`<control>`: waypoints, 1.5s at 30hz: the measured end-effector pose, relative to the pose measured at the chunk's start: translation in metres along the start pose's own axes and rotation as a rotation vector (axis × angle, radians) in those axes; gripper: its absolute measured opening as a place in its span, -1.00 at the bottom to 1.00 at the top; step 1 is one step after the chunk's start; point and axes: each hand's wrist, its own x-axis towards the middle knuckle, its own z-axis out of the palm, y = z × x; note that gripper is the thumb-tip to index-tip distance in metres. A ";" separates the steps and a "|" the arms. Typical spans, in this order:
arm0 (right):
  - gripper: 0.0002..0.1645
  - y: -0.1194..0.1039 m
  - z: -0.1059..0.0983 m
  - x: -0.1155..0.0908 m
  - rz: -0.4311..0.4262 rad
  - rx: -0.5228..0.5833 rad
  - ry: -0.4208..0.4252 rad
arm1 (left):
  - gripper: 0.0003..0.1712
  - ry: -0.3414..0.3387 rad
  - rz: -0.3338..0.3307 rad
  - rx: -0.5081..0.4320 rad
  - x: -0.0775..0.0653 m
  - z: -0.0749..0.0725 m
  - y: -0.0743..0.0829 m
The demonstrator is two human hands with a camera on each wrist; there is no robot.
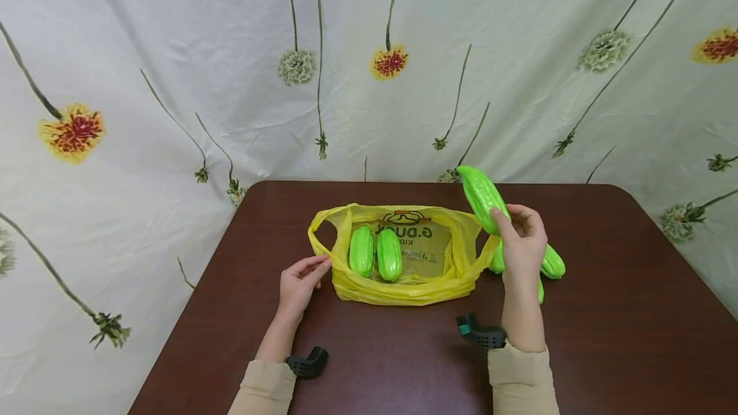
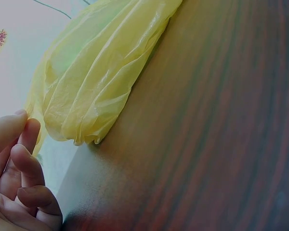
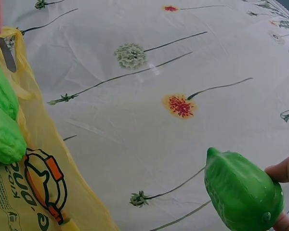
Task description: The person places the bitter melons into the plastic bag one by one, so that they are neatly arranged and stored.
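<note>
A yellow plastic bag (image 1: pixel 398 294) lies open on the table, with two bright green bitter melons (image 1: pixel 361 252) side by side in its left part. My left hand (image 1: pixel 301 284) pinches the bag's left handle edge between thumb and forefinger. My right hand (image 1: pixel 521 239) holds another bitter melon (image 1: pixel 483 197), glossy and ridged, above the bag's right handle. In the right wrist view, thumb and fingers grip this bitter melon (image 3: pixel 241 190) at its blunt end, its pointed tip facing away. More green bitter melons (image 1: pixel 553 263) lie right of the bag, partly hidden behind my right hand and wrist.
The dark brown table (image 1: pixel 623 312) has its far edge against a white flowered cloth (image 1: pixel 357 95). Black wrist devices (image 1: pixel 308 362) sit on both forearms. The bag's right handle (image 1: pixel 487 258) stands up beside the loose bitter melons.
</note>
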 end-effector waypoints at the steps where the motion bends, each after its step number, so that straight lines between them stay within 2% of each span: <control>1: -0.82 0.000 0.002 -0.001 0.002 -0.008 -0.010 | -0.76 0.001 -0.001 0.000 0.000 0.000 0.000; 12: -0.76 -0.001 0.016 -0.013 0.015 -0.094 -0.092 | -0.76 0.007 -0.008 -0.004 0.000 0.000 0.000; 25: -0.61 0.011 0.028 -0.016 0.112 -0.272 -0.229 | -0.76 0.005 0.001 -0.003 0.000 0.000 -0.001; 39: -0.45 0.020 0.036 -0.022 0.171 -0.438 -0.357 | -0.75 0.000 -0.012 -0.011 0.000 0.000 -0.001; 45: -0.47 0.028 0.038 -0.021 0.157 -0.490 -0.378 | -0.75 -0.001 -0.012 -0.013 0.001 0.000 -0.001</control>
